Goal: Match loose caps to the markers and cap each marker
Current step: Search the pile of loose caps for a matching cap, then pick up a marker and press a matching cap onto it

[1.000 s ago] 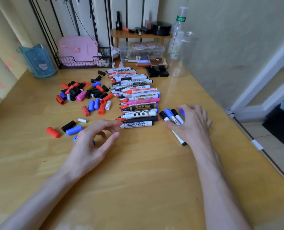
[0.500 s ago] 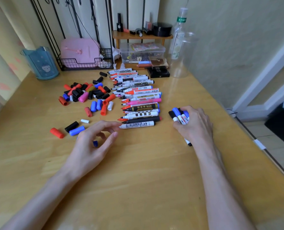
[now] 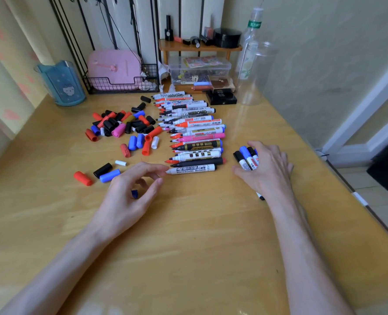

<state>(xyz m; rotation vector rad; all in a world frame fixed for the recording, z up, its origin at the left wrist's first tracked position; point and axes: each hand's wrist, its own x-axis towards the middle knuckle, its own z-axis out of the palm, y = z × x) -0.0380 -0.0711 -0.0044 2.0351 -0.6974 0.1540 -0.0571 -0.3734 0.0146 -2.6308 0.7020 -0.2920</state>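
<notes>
Head view. Glossy honey-coloured wooden counter (image 3: pixel 188 246).

R hand (image 3: pixel 268 171): fingers curled round a bundle of capped markers (image 3: pixel 246 159), white plastic barrels w/ blue + black caps, caps pointing away from the person. One dark marker end pokes out on the wrist side. The bundle sits apart from the main lot, on its R.

L hand (image 3: pixel 129 196): low over the counter nr centre, fingers loosely curled. Index tip is just beside the nib end of the nearest white-barrelled marker (image 3: pixel 194 168), printed WHITEBOARD MARKER. In the gap under the palm there's a small blue plastic cap (image 3: pixel 134 193); can't tell if it's pinched or just lying there.

Main lot: row of uncapped markers (image 3: pixel 195 135), side by side, nibs to the L, running back toward the far edge. Mostly white barrels, plus pink and black. L of it is a pile of loose plastic caps (image 3: pixel 122 123): red, black, blue, one pink, a few white. Strays nr the L hand: red cap (image 3: pixel 83 178), black cap (image 3: pixel 102 170), blue cap (image 3: pixel 109 175), small white cap (image 3: pixel 121 163).

Handling (judgement):
- Markers are light, stiff, smooth round plastic, so prob. roll if nudged. Take mid-barrel, thumb vs. fingers, clear of the nib.
- Nibs are soft felt and inky, so will smear skin/counter.
- Caps are tiny, hollow and light, and skitter easily. Pinch by the closed end, mouth toward the nib, push straight till seated.
- Cap widths look to differ btwn brands: match colour + fit, don't force.
</notes>
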